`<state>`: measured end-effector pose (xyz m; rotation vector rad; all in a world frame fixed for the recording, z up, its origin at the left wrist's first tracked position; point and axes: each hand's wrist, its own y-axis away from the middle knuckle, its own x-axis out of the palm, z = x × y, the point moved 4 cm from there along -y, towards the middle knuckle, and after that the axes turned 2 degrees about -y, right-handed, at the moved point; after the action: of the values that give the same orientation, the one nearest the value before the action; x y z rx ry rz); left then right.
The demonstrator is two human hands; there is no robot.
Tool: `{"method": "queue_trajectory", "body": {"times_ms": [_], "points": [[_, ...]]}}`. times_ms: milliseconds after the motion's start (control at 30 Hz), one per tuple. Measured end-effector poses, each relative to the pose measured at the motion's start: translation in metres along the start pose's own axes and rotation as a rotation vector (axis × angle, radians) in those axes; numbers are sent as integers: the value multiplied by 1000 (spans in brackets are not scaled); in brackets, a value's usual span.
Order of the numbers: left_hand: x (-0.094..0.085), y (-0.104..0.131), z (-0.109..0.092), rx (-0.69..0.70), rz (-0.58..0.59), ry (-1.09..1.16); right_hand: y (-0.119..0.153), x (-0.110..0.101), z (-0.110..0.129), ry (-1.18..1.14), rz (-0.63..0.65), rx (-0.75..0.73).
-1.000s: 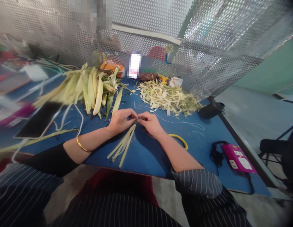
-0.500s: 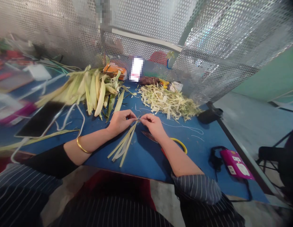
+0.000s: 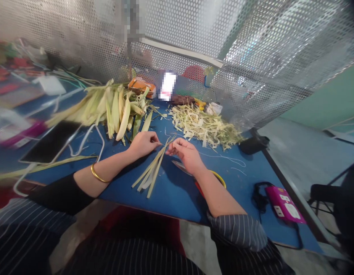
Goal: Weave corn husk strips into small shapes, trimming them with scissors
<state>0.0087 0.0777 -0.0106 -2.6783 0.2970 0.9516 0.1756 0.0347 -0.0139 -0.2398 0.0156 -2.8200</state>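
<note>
A bundle of narrow corn husk strips (image 3: 150, 172) lies between my hands, its strips fanning toward me and crossing near the top. My left hand (image 3: 144, 144) is closed in a pinch at the left of that crossing, on a thin white thread that barely shows. On the other side, my right hand (image 3: 186, 153) also pinches the thread, its fingertips close to the strips. A long loop of white thread (image 3: 231, 159) trails over the table to the right. Under my right wrist lie scissors (image 3: 219, 178) with a yellow and red handle, partly covered by the forearm.
A pile of corn husks (image 3: 116, 110) lies at back left, and shredded husk (image 3: 205, 126) at back right. A dark tablet-like device (image 3: 52, 142) with a white cable rests at left. At right are a black cylindrical object (image 3: 253, 144) and a magenta box (image 3: 285, 204). Perforated sheeting (image 3: 177, 53) stands behind.
My hands have moved apart from their meeting point above the strips. The crossing of the strips now shows between them. The view has shifted slightly.
</note>
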Motion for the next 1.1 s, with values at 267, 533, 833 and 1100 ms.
{"method": "queue_trajectory", "body": {"times_ms": [267,533,833,1100], "points": [[8,3,-9,-165,212,765,-2,-4,-3,132,-39,-50],[20,5,-4,-103,220,414,2,9,0,407,-1,-42],[10,5,-10,79,61,368,1,10,-9,239,-62,-54],[15,11,-17,-6,-2,489,1,6,0,225,-108,-99]]}}
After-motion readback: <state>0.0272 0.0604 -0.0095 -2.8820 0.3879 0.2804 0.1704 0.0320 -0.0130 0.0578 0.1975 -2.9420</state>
